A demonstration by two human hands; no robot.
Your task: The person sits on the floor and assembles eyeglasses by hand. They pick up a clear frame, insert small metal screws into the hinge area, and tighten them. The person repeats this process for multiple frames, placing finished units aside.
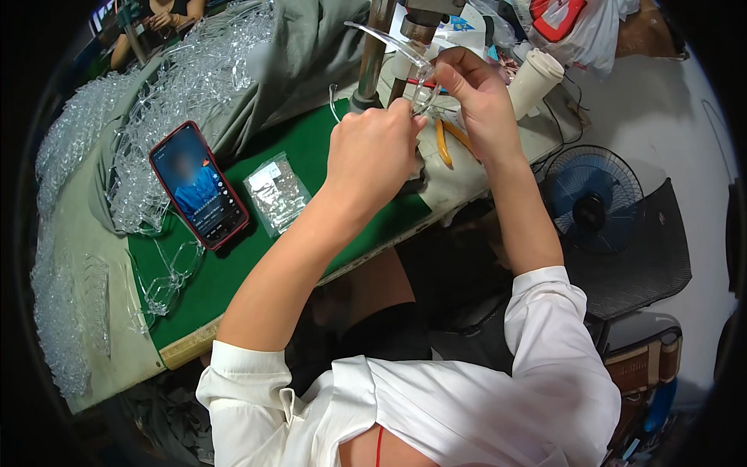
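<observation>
**Two hands pinch a clear plastic eyeglass frame beside a metal post**

Closest are the white rolled sleeves of the person's shirt. Beyond them, the left hand is curled, its thumb and forefinger pressed together on the lower part of the frame; its other fingertips are hidden. The right hand pinches the frame's upper part between thumb and fingers. The frame is held up over the worktable, one temple arm pointing up and left across the metal post.

On the green mat, left of the hands, lie a zip bag of small pieces and a lit smartphone in a red-edged case. A loose clear frame lies near the phone. Yellow-handled pliers rest between the hands, and a cream lidded cup stands just beyond the right one.

Farther left, clear frames are heaped against a grey-green cloth. To the right is a blue-bladed fan. Farthest off, at upper left, are a co-worker's hands.
</observation>
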